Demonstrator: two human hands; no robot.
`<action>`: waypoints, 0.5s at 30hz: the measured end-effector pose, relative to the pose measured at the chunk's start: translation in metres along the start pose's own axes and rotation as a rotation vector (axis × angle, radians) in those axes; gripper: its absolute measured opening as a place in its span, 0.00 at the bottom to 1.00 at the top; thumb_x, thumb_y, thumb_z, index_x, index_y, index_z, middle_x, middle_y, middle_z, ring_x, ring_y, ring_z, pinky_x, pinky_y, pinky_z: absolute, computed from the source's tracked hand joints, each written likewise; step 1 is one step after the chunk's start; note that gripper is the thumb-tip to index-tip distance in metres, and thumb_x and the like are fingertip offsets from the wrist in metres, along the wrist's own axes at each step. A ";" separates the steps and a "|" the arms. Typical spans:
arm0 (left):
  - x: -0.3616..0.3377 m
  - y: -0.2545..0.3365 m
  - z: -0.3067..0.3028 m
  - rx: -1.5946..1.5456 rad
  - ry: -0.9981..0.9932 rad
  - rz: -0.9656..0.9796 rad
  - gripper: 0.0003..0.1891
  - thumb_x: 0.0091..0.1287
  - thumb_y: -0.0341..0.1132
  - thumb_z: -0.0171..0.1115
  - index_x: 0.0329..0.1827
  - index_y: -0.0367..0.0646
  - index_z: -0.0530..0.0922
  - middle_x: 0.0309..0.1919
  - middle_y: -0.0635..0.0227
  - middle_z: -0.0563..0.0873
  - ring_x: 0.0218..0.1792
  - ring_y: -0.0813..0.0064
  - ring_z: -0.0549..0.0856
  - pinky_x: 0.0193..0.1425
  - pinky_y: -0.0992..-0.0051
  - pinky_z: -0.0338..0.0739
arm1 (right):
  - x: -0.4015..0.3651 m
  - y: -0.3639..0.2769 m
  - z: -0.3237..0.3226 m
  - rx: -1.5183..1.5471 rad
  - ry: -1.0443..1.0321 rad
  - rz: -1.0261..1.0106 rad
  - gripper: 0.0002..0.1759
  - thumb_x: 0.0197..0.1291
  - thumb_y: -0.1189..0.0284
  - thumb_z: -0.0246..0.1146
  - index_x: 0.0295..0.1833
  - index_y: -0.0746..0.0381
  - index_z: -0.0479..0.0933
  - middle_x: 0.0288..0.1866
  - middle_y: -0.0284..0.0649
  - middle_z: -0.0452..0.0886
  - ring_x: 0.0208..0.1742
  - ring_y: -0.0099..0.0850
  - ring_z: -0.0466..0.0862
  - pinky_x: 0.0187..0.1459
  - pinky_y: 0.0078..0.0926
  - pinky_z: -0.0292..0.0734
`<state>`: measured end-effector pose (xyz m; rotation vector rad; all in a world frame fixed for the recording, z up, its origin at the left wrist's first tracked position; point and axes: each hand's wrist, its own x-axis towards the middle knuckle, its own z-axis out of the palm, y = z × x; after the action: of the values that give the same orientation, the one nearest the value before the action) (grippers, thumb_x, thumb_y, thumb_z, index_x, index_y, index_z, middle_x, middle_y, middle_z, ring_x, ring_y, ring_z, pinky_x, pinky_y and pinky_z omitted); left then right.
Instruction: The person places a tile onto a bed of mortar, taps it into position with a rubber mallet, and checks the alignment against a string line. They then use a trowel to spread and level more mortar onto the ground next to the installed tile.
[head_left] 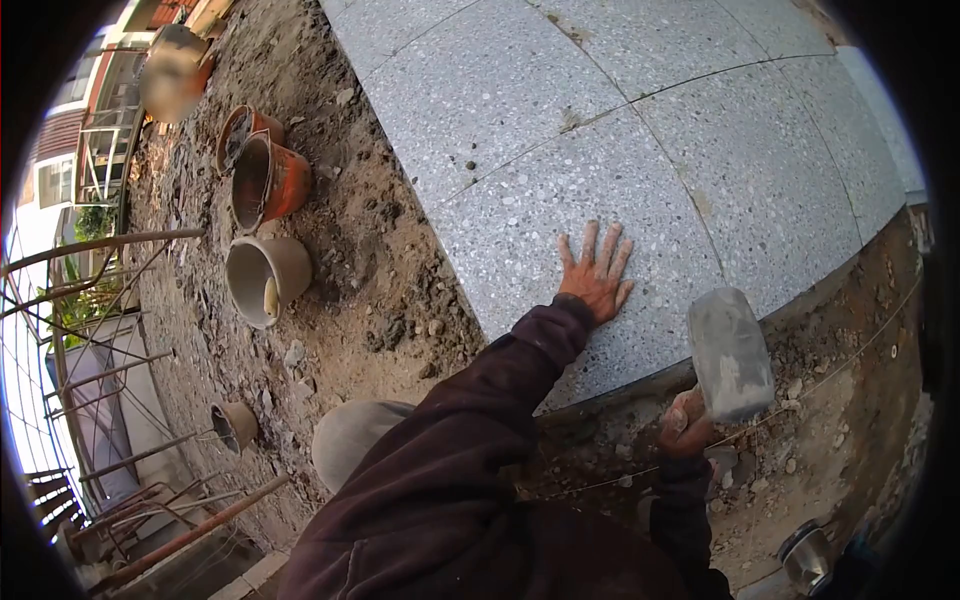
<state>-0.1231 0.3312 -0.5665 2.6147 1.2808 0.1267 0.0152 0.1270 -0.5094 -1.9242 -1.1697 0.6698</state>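
My left hand (pixel 597 272) lies flat, fingers spread, on a grey speckled terrazzo tile (pixel 520 215) near its front edge. My right hand (pixel 687 424) is closed around the handle of a mallet, mostly hidden in the fist. The mallet's big grey block head (pixel 731 355) is raised in front of the tile edge, its face dusty and scuffed. Neighbouring tiles (pixel 770 150) join this one along thin, partly dirt-filled joints. A small dark lump (pixel 471 165) sits near one joint.
On the rough soil (pixel 370 270) at left stand orange buckets (pixel 285 185), a grey bucket (pixel 290 270) and a smaller bucket (pixel 236 425). Rusty rebar (pixel 110 240) juts in from the left. A taut string (pixel 830 375) crosses the soil at right. A metal container (pixel 805 555) stands bottom right.
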 end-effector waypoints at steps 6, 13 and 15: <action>-0.001 -0.001 0.004 -0.032 0.014 0.001 0.29 0.61 0.49 0.48 0.65 0.46 0.60 0.67 0.60 0.53 0.68 0.50 0.49 0.58 0.33 0.40 | -0.002 0.012 0.019 -0.407 0.025 0.233 0.24 0.58 0.56 0.53 0.42 0.71 0.69 0.25 0.58 0.75 0.31 0.57 0.76 0.29 0.47 0.70; 0.000 0.006 0.003 0.061 -0.016 0.008 0.30 0.61 0.49 0.48 0.65 0.47 0.60 0.67 0.61 0.54 0.68 0.51 0.49 0.58 0.33 0.40 | 0.008 -0.014 -0.010 -0.125 0.004 -0.029 0.24 0.59 0.56 0.51 0.47 0.68 0.68 0.29 0.52 0.74 0.33 0.54 0.74 0.35 0.43 0.69; 0.002 0.006 0.005 0.085 -0.006 0.008 0.29 0.61 0.49 0.48 0.64 0.47 0.61 0.67 0.61 0.55 0.67 0.51 0.49 0.58 0.33 0.40 | 0.015 -0.036 -0.020 0.230 -0.052 0.036 0.28 0.59 0.54 0.50 0.54 0.68 0.66 0.43 0.52 0.73 0.46 0.51 0.73 0.47 0.42 0.67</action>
<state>-0.1165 0.3282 -0.5700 2.6888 1.3017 0.0669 0.0191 0.1434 -0.4693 -1.7472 -1.0428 0.8407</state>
